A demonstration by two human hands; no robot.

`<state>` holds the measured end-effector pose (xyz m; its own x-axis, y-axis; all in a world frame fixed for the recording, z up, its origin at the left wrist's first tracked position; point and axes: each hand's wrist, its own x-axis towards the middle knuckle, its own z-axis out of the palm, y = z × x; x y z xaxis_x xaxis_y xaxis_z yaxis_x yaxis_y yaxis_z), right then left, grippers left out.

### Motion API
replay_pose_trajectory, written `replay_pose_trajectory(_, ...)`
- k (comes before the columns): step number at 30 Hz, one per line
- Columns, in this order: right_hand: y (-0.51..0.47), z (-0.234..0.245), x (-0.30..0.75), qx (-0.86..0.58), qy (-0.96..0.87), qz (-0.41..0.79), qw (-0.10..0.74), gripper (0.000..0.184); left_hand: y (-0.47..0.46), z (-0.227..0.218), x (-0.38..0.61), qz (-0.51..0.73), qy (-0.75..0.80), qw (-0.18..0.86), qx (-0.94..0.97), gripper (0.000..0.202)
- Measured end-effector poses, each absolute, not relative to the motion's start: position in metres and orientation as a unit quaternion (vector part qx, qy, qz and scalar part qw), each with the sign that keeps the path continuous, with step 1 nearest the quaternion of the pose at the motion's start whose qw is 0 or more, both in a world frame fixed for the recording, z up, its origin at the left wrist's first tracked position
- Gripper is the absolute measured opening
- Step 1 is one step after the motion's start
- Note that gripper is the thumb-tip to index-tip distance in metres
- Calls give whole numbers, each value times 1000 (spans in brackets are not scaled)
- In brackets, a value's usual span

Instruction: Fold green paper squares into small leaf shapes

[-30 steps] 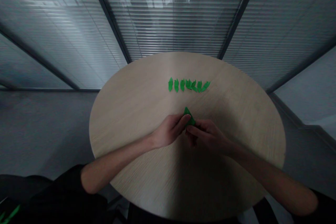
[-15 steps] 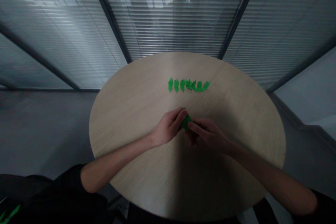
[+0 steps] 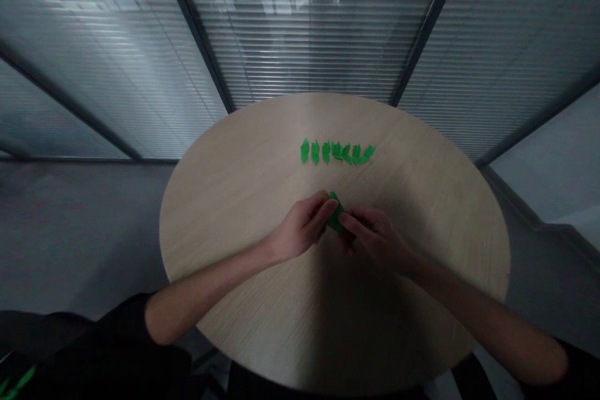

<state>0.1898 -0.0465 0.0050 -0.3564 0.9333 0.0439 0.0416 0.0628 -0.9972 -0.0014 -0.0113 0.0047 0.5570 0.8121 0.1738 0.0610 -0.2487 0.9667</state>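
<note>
A small folded piece of green paper [image 3: 335, 215] sits between my two hands over the middle of a round wooden table [image 3: 225, 200]. My left hand [image 3: 302, 229] pinches its left side with fingers closed. My right hand [image 3: 372, 239] grips its right side, fingers curled around it. Most of the paper is hidden by my fingers. Farther back on the table lies a row of several small folded green paper figures [image 3: 336, 152], apart from both hands.
Behind the table stand glass walls with closed slatted blinds and dark frames [image 3: 197, 37]. Grey floor surrounds the table on both sides. A bit of green shows at the bottom left corner [image 3: 19, 381].
Both hands have shifted slightly up and closer together around the green paper, working it between the fingers. The row of green figures has not moved.
</note>
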Motion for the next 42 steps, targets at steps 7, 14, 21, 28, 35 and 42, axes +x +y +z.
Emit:
replay_pose_trajectory(7, -46, 3, 189, -451, -602, 483, 447, 43, -13, -1, -2, 411, 320, 457, 720, 28)
replay_pose_trajectory(14, -46, 2, 189, -456, -596, 481, 454, 41, -14, 2, -2, 408, 335, 463, 712, 24)
replay_pose_trajectory(21, -46, 1, 190, -452, -604, 476, 453, 42, -13, 4, -3, 422, 321, 451, 718, 16)
replay_pose_trajectory(28, -45, 1, 192, -453, -593, 483, 457, 43, -14, 8, -2, 385, 298, 531, 694, 18)
replay_pose_trajectory(35, -43, 5, 196, -421, -569, 543, 452, 47, -11, 5, 1, 409, 297, 568, 649, 16)
replay_pose_trajectory(42, -40, 8, 197, -424, -564, 536, 463, 51, -11, 6, -2, 412, 279, 546, 674, 10)
